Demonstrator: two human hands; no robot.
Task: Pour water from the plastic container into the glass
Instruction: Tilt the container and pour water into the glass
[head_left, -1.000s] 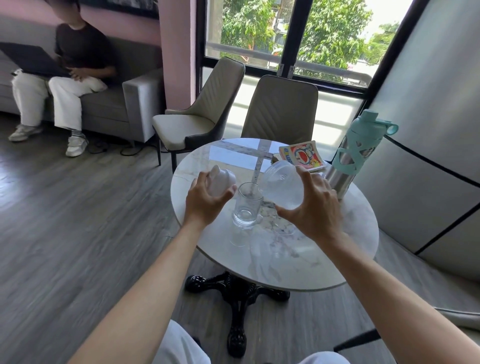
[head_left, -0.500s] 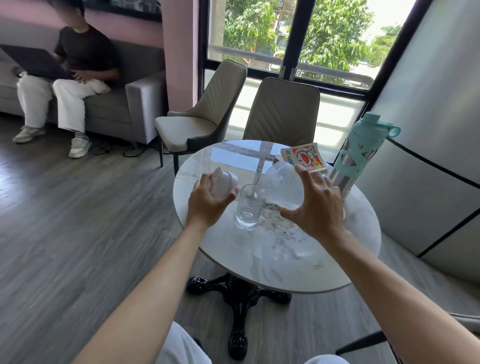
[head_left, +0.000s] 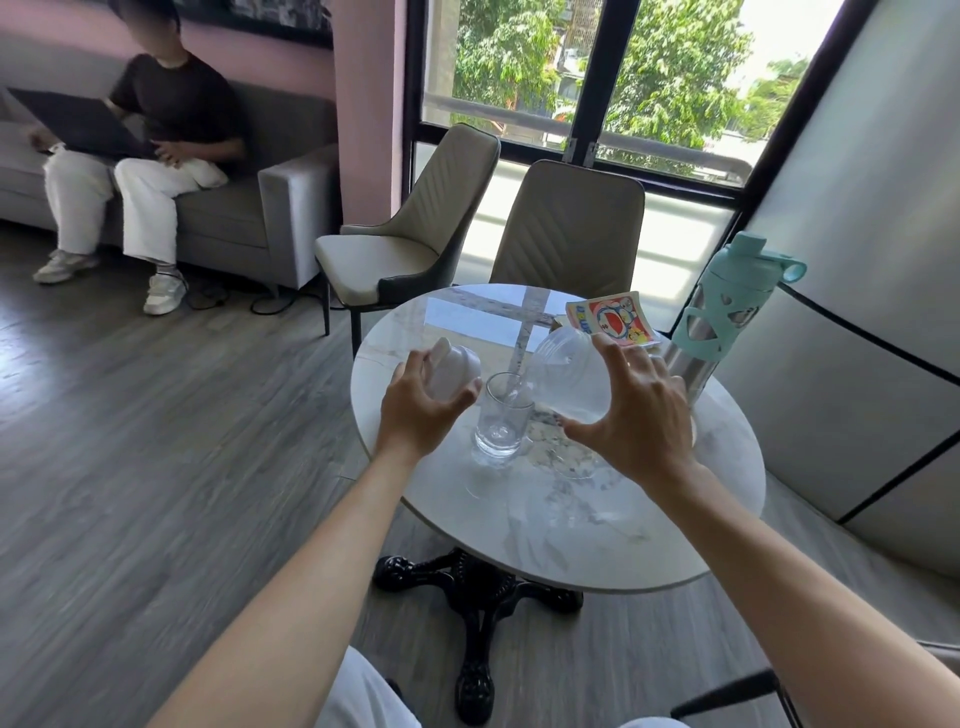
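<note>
A clear drinking glass (head_left: 503, 422) stands upright on the round marble table (head_left: 649, 530), with a little water at its bottom. My right hand (head_left: 636, 410) grips a clear plastic container (head_left: 569, 376), tipped to the left so its mouth is over the glass rim. A thin stream of water runs from it into the glass. My left hand (head_left: 423, 410), just left of the glass, holds the white lid (head_left: 451, 371) above the table.
A steel bottle with a teal sleeve and cap (head_left: 719, 312) stands at the table's right rim behind my right hand. A colourful booklet (head_left: 610, 317) lies at the far edge. Two beige chairs (head_left: 566, 234) stand beyond. A person sits on a grey sofa (head_left: 291, 208) at far left.
The container has tipped further over the glass and water now streams in. The lid hand has stayed almost still.
</note>
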